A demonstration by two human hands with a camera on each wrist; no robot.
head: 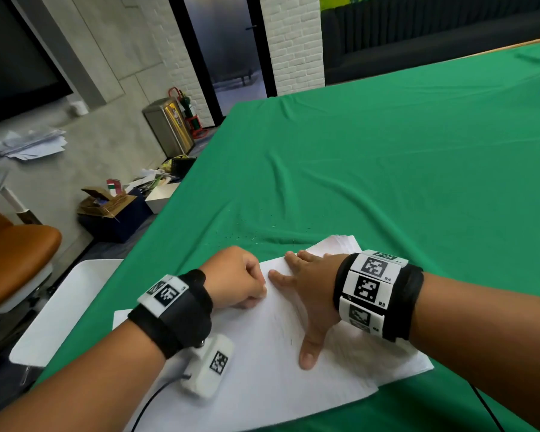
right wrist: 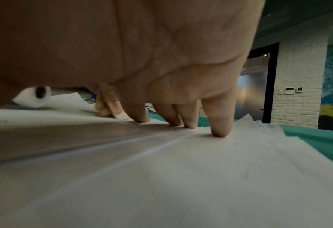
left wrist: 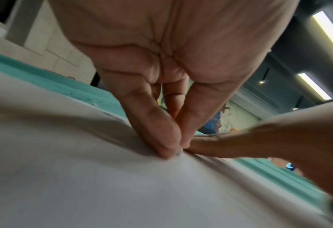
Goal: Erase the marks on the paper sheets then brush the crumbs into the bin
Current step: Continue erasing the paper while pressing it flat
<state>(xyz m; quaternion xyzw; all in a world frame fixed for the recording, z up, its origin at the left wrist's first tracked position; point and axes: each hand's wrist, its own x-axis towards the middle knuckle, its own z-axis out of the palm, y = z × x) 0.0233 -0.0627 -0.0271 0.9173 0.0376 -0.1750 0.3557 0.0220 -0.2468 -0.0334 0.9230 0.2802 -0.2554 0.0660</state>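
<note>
— What do the hands do?
— The left hand [head: 236, 277] is curled, its fingertips [left wrist: 167, 143] pinching a small white eraser [right wrist: 120, 116] down on the top paper sheet [head: 262, 353]. The right hand [head: 309, 288] lies flat on the same sheet, fingers straight and spread, just beside the left.
— And around the sheet?
— More paper sheets [head: 343, 243] lie under it on the green cloth [head: 387, 166]. Crumbs [head: 247, 235] are on the cloth beyond the sheet. A white tray [head: 66, 310] stands left of it.
</note>
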